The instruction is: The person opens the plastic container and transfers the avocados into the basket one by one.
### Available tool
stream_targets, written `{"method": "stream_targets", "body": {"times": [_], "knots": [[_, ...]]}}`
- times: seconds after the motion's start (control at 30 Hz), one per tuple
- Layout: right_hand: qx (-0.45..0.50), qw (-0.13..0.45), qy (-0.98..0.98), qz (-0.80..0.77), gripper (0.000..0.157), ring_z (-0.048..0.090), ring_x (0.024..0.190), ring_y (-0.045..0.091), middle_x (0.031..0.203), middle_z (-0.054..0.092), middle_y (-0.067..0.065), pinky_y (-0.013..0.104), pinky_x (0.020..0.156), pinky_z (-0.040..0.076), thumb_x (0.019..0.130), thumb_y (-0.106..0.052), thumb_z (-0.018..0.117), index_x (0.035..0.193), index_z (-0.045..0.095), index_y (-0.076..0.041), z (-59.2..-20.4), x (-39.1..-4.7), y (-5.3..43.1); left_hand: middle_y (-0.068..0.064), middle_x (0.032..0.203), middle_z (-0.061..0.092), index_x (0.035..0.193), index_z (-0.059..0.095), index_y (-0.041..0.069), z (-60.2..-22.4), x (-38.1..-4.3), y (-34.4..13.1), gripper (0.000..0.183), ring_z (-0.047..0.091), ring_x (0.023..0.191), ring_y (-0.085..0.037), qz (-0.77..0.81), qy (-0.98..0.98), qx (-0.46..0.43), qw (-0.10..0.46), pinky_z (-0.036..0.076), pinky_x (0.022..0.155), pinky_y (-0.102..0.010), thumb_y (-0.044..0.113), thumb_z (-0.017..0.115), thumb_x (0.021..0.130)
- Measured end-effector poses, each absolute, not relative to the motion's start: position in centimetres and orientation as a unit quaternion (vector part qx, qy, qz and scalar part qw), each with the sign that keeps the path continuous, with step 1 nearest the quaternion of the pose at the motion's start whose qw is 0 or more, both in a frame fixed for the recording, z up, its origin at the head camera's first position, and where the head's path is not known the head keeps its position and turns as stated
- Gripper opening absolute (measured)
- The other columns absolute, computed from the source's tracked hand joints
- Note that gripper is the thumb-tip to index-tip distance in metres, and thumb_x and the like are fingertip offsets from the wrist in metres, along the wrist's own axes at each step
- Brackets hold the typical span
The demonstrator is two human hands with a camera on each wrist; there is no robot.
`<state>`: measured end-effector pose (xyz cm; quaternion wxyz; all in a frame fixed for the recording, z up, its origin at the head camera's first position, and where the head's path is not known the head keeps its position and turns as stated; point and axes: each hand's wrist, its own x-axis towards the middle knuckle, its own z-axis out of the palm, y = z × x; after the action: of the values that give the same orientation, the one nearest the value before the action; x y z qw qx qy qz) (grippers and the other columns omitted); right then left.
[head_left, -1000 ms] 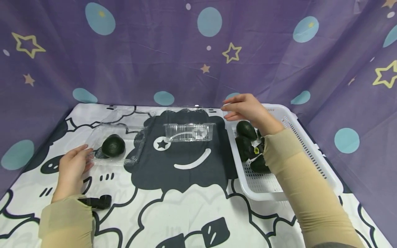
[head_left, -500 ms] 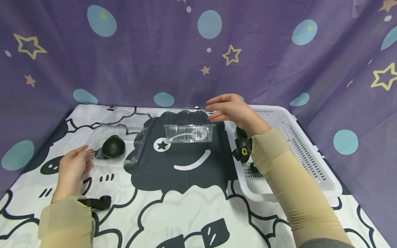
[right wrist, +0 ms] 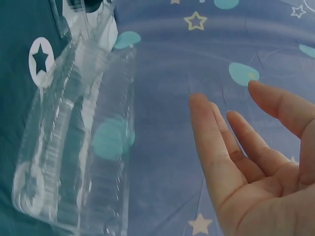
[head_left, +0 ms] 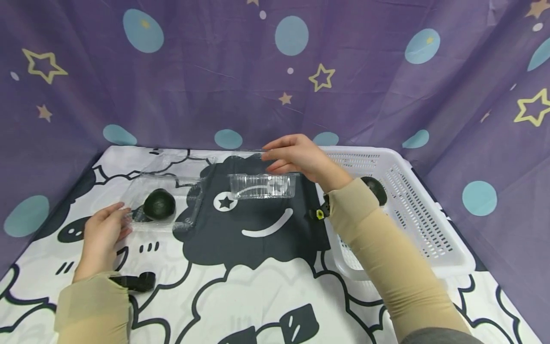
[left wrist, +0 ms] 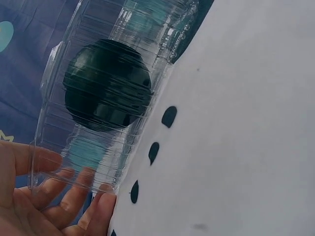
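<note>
On the left of the table lies a lidded clear plastic container (head_left: 189, 210), its lid swung open toward the back. A dark green avocado (head_left: 159, 204) sits inside it. My left hand (head_left: 103, 229) holds the container's near-left end, with fingertips on the ribbed wall in the left wrist view. My right hand (head_left: 296, 155) holds nothing and hovers just above and behind a second clear plastic container (head_left: 259, 186). The right wrist view shows its fingers slightly bent and apart, beside that second container (right wrist: 64, 147). No fruit shows in the second container.
A white perforated basket (head_left: 429, 229) stands at the right, partly hidden by my right forearm. One avocado (head_left: 375, 191) shows inside. The table has a cloth (head_left: 266, 286) with a sheep print, and a purple curtain (head_left: 193, 95) hangs behind.
My right hand has moved left, from over the basket's back-left corner to above the second container. The left hand and the avocado in the left container have stayed put.
</note>
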<state>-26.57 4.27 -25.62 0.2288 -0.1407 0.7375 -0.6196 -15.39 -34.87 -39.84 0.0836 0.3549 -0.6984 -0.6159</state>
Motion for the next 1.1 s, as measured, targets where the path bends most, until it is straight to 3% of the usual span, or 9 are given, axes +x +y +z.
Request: {"method": "stream_targets", "body": {"times": [0.2, 0.47, 0.63, 0.8, 1.1], "knots": [[-0.152, 0.237, 0.737, -0.615, 0.036, 0.073, 0.081, 0.02, 0.126, 0.066, 0.021, 0.041, 0.088, 0.059, 0.096, -0.011, 0.064, 0.13, 0.061, 0.0, -25.9, -26.1, 2.9, 0.009, 0.09, 0.051, 0.154, 0.037, 0.009, -39.8, -15.4, -34.7, 0.058, 0.051, 0.074, -0.002, -0.598, -0.715, 0.353, 0.079, 0.05, 0.058, -0.014, 0.025, 0.052, 0.1], [-0.161, 0.245, 0.725, -0.623, 0.033, 0.073, 0.079, 0.021, 0.124, 0.066, 0.023, 0.038, 0.084, 0.06, 0.095, -0.01, 0.065, 0.126, 0.063, 0.002, -26.3, -25.7, 0.9, 0.01, 0.087, 0.051, 0.153, 0.037, 0.008, -39.8, -15.4, -34.6, 0.058, 0.051, 0.072, -0.002, -0.592, -0.72, 0.353, 0.077, 0.049, 0.057, -0.014, 0.026, 0.051, 0.1], [-0.178, 0.251, 0.718, -0.624, 0.032, 0.072, 0.078, 0.02, 0.123, 0.067, 0.021, 0.043, 0.089, 0.058, 0.095, -0.009, 0.065, 0.125, 0.063, 0.003, -26.7, -25.4, -0.1, 0.01, 0.088, 0.051, 0.153, 0.038, 0.008, -39.8, -15.4, -34.6, 0.058, 0.051, 0.072, -0.002, -0.599, -0.715, 0.353, 0.077, 0.049, 0.057, -0.014, 0.025, 0.052, 0.1], [-0.188, 0.257, 0.713, -0.625, 0.033, 0.072, 0.088, 0.03, 0.123, 0.066, 0.016, 0.046, 0.093, 0.056, 0.095, -0.009, 0.065, 0.126, 0.063, 0.002, -27.0, -25.2, -0.9, 0.009, 0.09, 0.051, 0.153, 0.038, 0.009, -39.8, -15.5, -34.6, 0.058, 0.051, 0.074, -0.002, -0.596, -0.717, 0.354, 0.074, 0.049, 0.058, -0.014, 0.026, 0.052, 0.1], [-0.196, 0.268, 0.703, -0.629, 0.035, 0.07, 0.097, 0.036, 0.123, 0.066, 0.018, 0.041, 0.087, 0.059, 0.094, -0.007, 0.065, 0.127, 0.062, 0.003, -27.7, -25.0, -2.7, 0.01, 0.088, 0.052, 0.153, 0.039, 0.013, -39.8, -15.4, -34.7, 0.057, 0.051, 0.074, -0.003, -0.611, -0.701, 0.359, 0.08, 0.049, 0.057, -0.015, 0.025, 0.053, 0.099]]}}
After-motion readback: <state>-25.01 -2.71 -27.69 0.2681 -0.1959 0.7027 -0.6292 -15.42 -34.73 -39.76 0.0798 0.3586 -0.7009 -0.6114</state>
